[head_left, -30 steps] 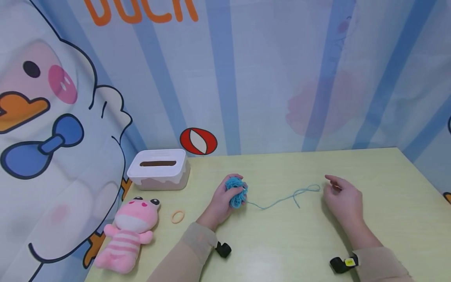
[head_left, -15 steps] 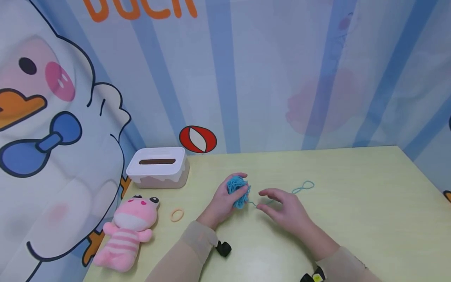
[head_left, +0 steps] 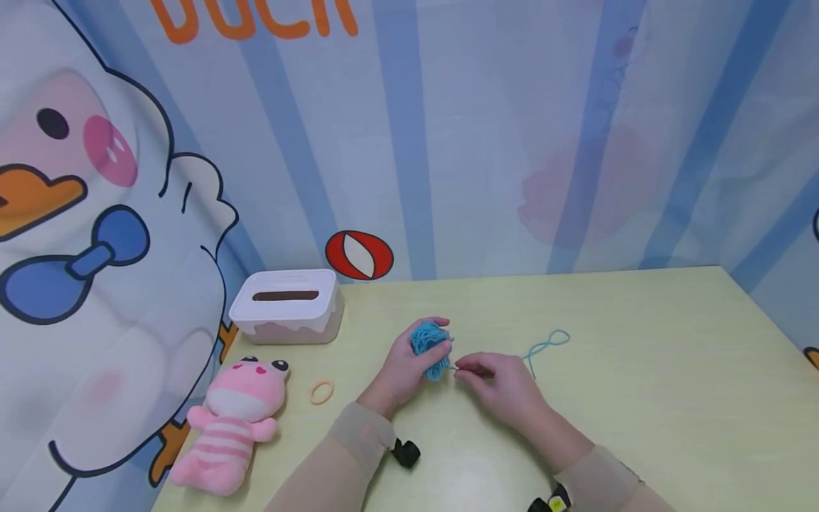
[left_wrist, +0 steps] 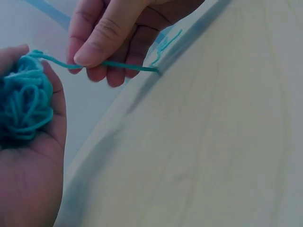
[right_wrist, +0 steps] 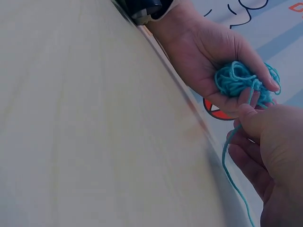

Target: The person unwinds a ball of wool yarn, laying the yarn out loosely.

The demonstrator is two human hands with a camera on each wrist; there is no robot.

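Note:
A bundle of blue yarn (head_left: 427, 343) sits in my left hand (head_left: 404, 366), the thumb curled over its front. In the right wrist view the loops of the yarn bundle (right_wrist: 234, 80) bulge out between thumb and palm. Just to the right, my right hand (head_left: 505, 387) pinches the strand that comes off the bundle. The left wrist view shows that strand (left_wrist: 130, 66) passing between the right hand's thumb and forefinger (left_wrist: 102, 40). Beyond the right hand, the strand's loose end (head_left: 549, 343) shows a loop on the table.
A pink striped plush toy (head_left: 227, 427) lies at the left of the table (head_left: 672, 370). Beside it is a small orange ring (head_left: 321, 391). A white-lidded tissue box (head_left: 288, 309) stands at the back left, before a printed curtain (head_left: 473, 142).
My right hand has come left from the far end of the strand to near the bundle, and its fingers have closed on the strand there. The left hand stays nearly still.

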